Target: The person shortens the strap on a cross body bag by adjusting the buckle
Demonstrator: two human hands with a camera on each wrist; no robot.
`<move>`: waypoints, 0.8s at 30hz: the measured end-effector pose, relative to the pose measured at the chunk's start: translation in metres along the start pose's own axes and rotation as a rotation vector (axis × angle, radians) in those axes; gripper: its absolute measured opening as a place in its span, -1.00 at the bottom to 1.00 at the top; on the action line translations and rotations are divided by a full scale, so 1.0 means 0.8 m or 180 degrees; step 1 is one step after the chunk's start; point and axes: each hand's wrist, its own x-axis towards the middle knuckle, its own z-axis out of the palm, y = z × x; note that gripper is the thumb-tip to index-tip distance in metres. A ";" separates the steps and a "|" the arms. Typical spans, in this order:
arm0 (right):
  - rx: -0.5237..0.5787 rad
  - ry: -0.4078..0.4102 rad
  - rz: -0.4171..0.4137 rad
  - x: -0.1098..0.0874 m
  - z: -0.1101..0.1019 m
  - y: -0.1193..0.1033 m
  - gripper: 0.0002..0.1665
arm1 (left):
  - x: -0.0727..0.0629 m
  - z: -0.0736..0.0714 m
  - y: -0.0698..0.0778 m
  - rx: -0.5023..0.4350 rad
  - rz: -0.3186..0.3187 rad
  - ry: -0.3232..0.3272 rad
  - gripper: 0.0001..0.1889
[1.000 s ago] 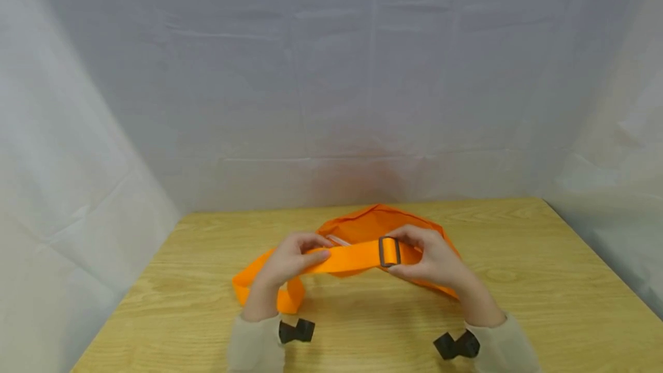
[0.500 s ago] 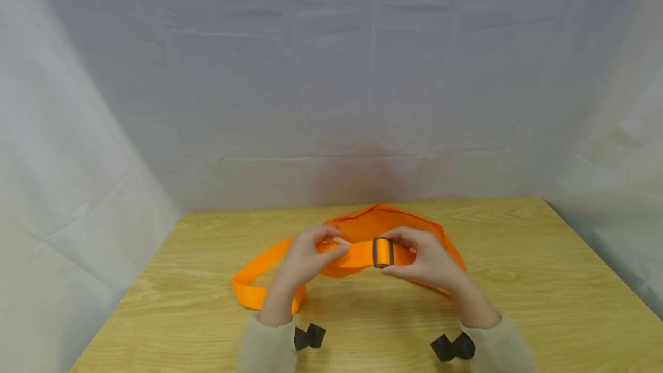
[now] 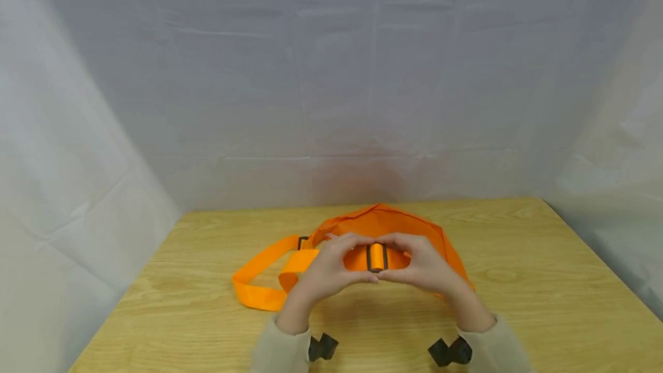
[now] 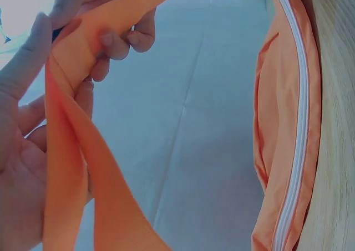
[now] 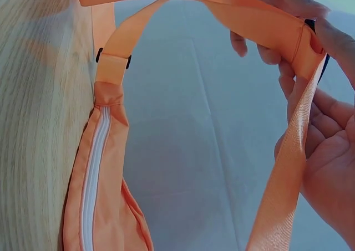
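Observation:
An orange waist bag (image 3: 383, 220) lies on the table, with a white zipper (image 4: 302, 90) showing in the left wrist view. Its orange strap (image 5: 280, 195) is raised in front of the bag, carrying a dark rectangular slide buckle (image 3: 369, 258). My left hand (image 3: 328, 269) grips the strap at the buckle's left side, thumb below and fingers above. From the other side, my right hand (image 3: 430, 263) holds the buckle and strap the same way. The two hands' fingertips nearly meet at the buckle. Part of the strap behind the hands is hidden.
A loop of the strap (image 3: 259, 298) rests on the wooden table (image 3: 171, 304) to the left. A second dark buckle (image 3: 300, 242) joins the strap near the bag's left end. Pale sheeting (image 3: 331, 102) hangs behind the table and at both sides.
My left hand has slid right along the strap until it meets the buckle. My right hand has shifted slightly left with the buckle. More of the strap loop now shows at left.

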 end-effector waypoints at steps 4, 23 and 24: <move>0.0154 -0.0109 0.0157 -0.002 -0.001 0.006 -0.37 | 0.000 0.000 0.002 -0.0044 -0.0053 0.0043 -0.45; 0.0999 -0.0205 0.0464 -0.009 -0.021 0.020 -0.81 | -0.001 -0.021 0.050 -0.0110 -0.0017 0.0070 -0.55; 0.1009 -0.0213 0.0425 -0.009 -0.021 0.020 -0.83 | -0.001 -0.021 0.050 -0.0117 -0.0012 0.0054 -0.55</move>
